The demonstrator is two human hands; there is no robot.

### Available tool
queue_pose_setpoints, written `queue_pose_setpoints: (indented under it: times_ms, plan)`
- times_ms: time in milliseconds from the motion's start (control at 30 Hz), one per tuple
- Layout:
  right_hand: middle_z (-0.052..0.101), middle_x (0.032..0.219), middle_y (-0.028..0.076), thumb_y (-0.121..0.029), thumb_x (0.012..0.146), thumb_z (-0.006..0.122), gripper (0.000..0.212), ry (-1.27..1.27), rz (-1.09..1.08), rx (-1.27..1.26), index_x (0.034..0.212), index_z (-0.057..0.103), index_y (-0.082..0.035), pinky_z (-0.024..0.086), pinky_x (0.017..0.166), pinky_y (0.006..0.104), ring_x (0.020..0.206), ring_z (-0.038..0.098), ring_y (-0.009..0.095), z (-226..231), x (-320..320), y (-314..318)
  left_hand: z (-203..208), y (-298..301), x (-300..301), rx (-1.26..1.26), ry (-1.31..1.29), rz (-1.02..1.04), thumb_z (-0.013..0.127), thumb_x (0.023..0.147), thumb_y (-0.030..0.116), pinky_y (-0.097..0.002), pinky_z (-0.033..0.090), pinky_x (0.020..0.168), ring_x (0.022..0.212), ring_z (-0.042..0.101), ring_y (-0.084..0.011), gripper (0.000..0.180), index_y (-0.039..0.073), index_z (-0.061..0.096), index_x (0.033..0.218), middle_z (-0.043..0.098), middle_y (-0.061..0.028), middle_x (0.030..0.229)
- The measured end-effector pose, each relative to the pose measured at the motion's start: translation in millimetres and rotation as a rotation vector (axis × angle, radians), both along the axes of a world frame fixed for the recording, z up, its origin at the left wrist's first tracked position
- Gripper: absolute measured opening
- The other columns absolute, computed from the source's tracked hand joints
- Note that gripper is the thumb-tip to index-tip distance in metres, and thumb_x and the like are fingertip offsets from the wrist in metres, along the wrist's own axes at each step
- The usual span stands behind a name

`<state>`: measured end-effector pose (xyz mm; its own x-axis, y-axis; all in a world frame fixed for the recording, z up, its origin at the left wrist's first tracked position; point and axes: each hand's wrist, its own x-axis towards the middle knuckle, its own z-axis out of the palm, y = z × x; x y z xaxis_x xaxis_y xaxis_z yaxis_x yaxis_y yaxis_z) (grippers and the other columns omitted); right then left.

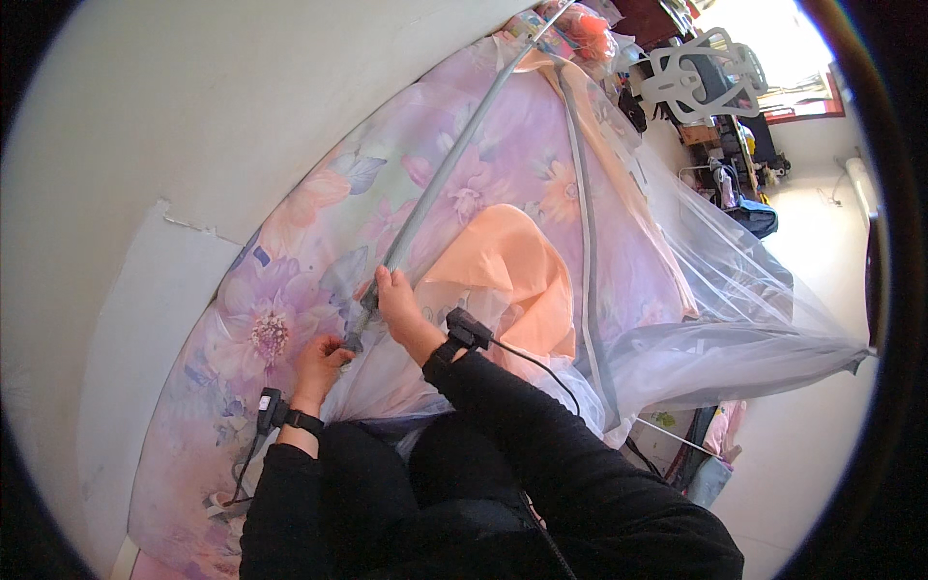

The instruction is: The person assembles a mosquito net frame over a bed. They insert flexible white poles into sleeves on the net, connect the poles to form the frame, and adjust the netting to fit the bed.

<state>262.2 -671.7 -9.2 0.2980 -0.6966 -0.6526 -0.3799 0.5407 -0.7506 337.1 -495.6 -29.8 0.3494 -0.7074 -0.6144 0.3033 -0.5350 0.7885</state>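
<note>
A long grey pole (434, 184), which looks covered by a fabric sleeve, runs diagonally over a floral bedspread (275, 333). My right hand (404, 311) is closed around its lower part. Just below, my left hand (321, 371) has its fingers closed at the pole's near end, on grey material bunched there. Part of that end is hidden by the fingers. Peach fabric (522, 261) lies crumpled to the right of my right hand, joined to white and grey mesh netting (706, 343). A grey strip (586, 203) crosses the bedspread farther right.
A pale wall (242, 106) borders the bed on the left. Netting stretches to a gathered point at the right. Beyond the bed stand a white-framed chair (701, 77) and a cluttered desk area. Bagged bundles (590, 34) sit at the far end. Cables hang from both wrist devices.
</note>
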Motion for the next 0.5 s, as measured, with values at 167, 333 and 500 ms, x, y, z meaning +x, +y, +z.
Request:
queue_pose_setpoints:
  times_ms: [167, 333, 500]
  plan:
    - [0.063, 0.078, 0.012, -0.030, 0.097, 0.044, 0.032, -0.015, -0.003, -0.074, 0.089, 0.048, 0.001, 0.045, 0.063, 0.0345, 0.068, 0.056, 0.021, -8.6, -6.2, 35.8, 7.7, 16.4, -7.2, 0.023, -0.342, -0.125, 0.065, 0.080, 0.015, -0.0351, 0.046, 0.061, 0.066, 0.059, -0.0266, 0.018, -0.001, 0.060, 0.086, 0.061, -0.0140, 0.073]
    - [0.060, 0.081, 0.019, -0.030, 0.094, 0.051, 0.034, 0.187, 0.151, -0.071, 0.086, 0.048, 0.003, 0.045, 0.067, 0.0385, 0.074, 0.056, 0.028, -18.1, -5.1, 57.2, 26.9, 103.5, 3.8, 0.120, -0.533, -0.393, 0.066, 0.077, 0.020, -0.0436, 0.044, 0.060, 0.071, 0.057, -0.0413, 0.020, 0.003, 0.062, 0.086, 0.060, -0.0211, 0.072]
    - [0.063, 0.076, 0.016, -0.029, 0.092, 0.054, 0.035, 0.086, 0.228, 0.001, 0.089, 0.055, 0.006, 0.047, 0.064, 0.0387, 0.066, 0.059, 0.027, -26.0, -14.3, 92.1, 45.5, 178.6, 5.7, 0.245, -0.595, -0.282, 0.066, 0.076, 0.016, -0.0442, 0.043, 0.059, 0.070, 0.057, -0.0406, 0.016, 0.003, 0.057, 0.078, 0.059, -0.0194, 0.071]
